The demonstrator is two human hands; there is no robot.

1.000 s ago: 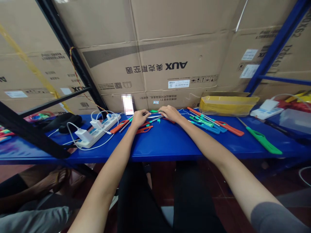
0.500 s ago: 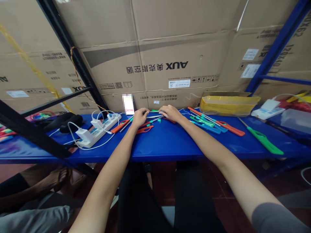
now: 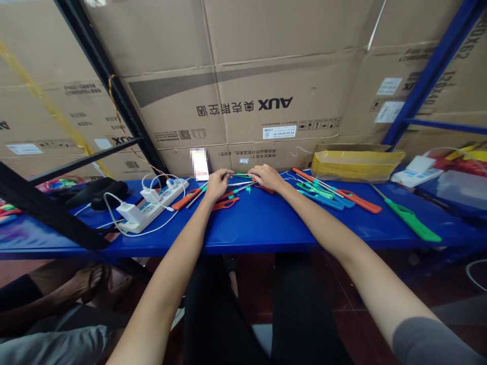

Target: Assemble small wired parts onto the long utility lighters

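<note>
The person's left hand (image 3: 218,185) and right hand (image 3: 266,177) sit close together over slim metal tubes (image 3: 241,183) lying on the blue surface (image 3: 258,225). The fingers of both curl down toward the tubes, though whether either hand grips them cannot be told. A red lighter handle (image 3: 225,204) lies just below the left hand.

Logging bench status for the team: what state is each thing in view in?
Left hand, fingers on thin metal tube
Right hand, resting on the tubes, grip unclear
White power strip, chargers plugged in
Phone, upright, screen blurred
Green utility lighter, lying on blue bench
</note>
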